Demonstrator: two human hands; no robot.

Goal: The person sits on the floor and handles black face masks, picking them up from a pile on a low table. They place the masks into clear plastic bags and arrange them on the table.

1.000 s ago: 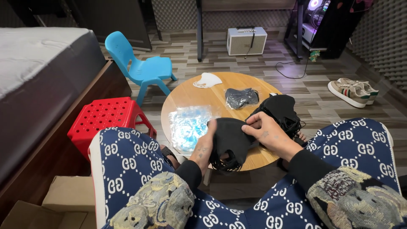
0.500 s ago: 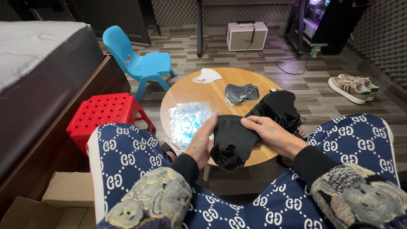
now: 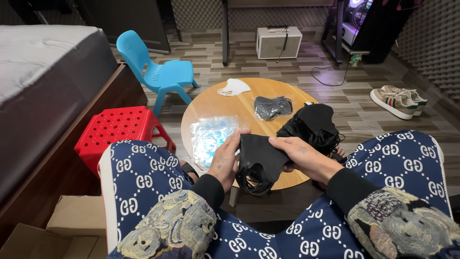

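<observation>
The left hand (image 3: 224, 162) and right hand (image 3: 303, 154) each pinched one edge of a black mask (image 3: 258, 156), fingers curled shut on the cloth, which hung between them over the near rim of the round table (image 3: 249, 103). Just beyond the left fingertips lay a clear bag of blue masks (image 3: 211, 136). Past the right fingers sat a pile of black masks (image 3: 312, 125), then a bagged dark mask (image 3: 272, 106), and farthest a white mask (image 3: 233, 88).
</observation>
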